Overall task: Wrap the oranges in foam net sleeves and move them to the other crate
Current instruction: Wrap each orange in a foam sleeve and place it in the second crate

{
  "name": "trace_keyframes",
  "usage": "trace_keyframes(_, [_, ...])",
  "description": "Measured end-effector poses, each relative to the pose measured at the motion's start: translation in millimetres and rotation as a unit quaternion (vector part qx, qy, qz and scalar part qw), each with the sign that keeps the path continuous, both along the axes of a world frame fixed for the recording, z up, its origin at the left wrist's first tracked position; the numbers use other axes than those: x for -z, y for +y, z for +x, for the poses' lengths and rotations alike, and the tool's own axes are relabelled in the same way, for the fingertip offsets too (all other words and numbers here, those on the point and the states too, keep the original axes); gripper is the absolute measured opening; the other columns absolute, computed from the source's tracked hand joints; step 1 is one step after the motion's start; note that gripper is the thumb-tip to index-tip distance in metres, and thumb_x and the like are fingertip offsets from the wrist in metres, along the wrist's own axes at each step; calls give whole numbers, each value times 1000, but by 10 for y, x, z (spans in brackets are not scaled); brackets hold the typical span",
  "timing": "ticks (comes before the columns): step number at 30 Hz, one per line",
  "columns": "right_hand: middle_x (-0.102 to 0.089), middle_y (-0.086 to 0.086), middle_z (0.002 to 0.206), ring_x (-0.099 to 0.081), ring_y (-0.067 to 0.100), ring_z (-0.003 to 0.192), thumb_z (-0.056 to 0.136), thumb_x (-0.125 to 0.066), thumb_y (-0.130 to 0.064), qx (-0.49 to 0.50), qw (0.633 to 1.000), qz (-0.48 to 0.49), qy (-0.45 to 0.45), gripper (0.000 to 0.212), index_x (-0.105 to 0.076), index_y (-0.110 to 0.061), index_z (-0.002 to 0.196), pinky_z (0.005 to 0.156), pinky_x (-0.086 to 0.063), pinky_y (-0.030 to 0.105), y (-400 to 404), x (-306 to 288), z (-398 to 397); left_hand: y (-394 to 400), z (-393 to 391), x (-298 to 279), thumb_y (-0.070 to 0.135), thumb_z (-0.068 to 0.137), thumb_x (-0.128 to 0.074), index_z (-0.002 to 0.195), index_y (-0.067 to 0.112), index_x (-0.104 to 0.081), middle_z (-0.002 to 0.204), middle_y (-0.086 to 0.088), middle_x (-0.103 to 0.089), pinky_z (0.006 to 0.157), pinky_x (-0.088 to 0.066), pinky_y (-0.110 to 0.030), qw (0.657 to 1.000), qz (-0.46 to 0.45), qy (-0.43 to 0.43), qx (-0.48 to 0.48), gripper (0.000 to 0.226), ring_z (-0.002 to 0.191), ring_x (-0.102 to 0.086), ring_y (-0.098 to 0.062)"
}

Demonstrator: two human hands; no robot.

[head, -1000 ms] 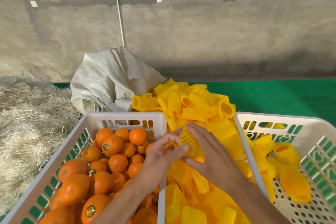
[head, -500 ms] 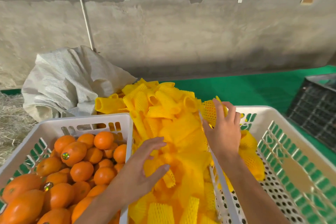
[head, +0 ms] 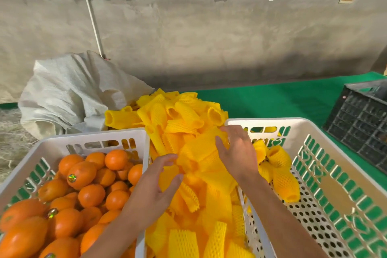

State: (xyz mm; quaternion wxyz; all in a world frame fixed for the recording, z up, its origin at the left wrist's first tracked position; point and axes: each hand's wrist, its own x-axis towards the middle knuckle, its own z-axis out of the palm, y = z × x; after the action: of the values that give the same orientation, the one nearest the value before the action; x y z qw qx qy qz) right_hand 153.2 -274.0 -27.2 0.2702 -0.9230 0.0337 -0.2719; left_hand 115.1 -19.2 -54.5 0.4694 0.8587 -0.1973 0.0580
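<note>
I see open floor in the right crate beyond its wrapped oranges, while the sleeve pile fills the gap beside the full left crate.

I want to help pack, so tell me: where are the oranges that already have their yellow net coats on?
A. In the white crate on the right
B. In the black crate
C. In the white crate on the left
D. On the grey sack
A: the net-wrapped oranges lie in the right-hand white crate, while the left white crate holds only bare oranges.
</note>
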Motion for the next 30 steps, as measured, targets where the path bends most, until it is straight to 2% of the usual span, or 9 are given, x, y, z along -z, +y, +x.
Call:
trace_keyframes(4, [-58,-2,136,-55,18,124,102,-58,-36,-108,994,17,25,34,-64,-21,132,96,-49,29,367,116,-49,9,60,38,45,97,-63,143,32,-51,141,14,-54,87,-42,-2,994,-35,-6,-100,50,127,-48,6])
trace_keyframes(7, [-48,-6,147,-47,17,134,99,-59,-45,-165,982,5,93,49,-52,-28,145,105,-47,36,520,237,-47,32,81,58,33,101,-65,144,25,-50,142,7,-53,111,-43,-28,991,-28,-10,-129,46,137,-45,-9])
trace_keyframes(9, [-43,-9,152,-43,15,138,96,-62,-50,-188,973,-10,133,59,-44,-33,150,111,-42,38,540,299,-21,37,93,50,31,102,-62,142,26,-51,140,9,-54,114,-41,-38,991,-31,-12,-130,41,136,-45,-8])
trace_keyframes(14, [-57,-6,139,-59,10,113,91,-73,-42,-219,959,12,181,60,-48,-35,145,97,-48,29,631,328,59,80,105,71,37,102,-60,140,36,-48,140,15,-51,113,-40,-28,992,-33,-11,-123,39,135,-41,1])
trace_keyframes(17, [-60,-3,137,-59,14,119,87,-76,-43,-234,944,-35,230,67,-48,-29,147,101,-45,27,836,383,101,87,120,94,40,100,-60,140,35,-49,139,16,-52,113,-39,-24,992,-29,-20,-123,42,135,-41,3])
trace_keyframes(19, [-62,-3,133,-59,17,122,87,-74,-44,-236,939,-71,238,59,-55,-26,140,101,-45,28,969,425,108,81,123,96,46,98,-58,138,36,-50,137,18,-52,111,-38,-21,991,-28,-23,-126,43,133,-41,4])
trace_keyframes(21, [-65,-3,120,-61,18,115,87,-72,-42,-235,940,-91,231,40,-64,-25,123,95,-47,32,1047,457,96,78,124,95,54,94,-53,136,37,-51,135,20,-53,108,-38,-18,991,-26,-25,-129,46,131,-42,6])
trace_keyframes(25, [-64,-6,100,-63,18,101,90,-69,-32,-223,951,-80,199,15,-65,-22,100,84,-49,34,1034,413,85,78,138,105,48,97,-55,132,32,-57,126,26,-54,105,-41,-21,992,-16,-35,-124,39,126,-43,8])
trace_keyframes(30, [-56,-7,97,-57,14,92,93,-69,-24,-215,976,-11,-22,10,-60,-20,96,78,-50,32,1048,270,29,82,140,102,63,99,-53,140,39,-49,133,29,-54,106,-45,-23,991,-56,-20,-122,47,131,-47,3])
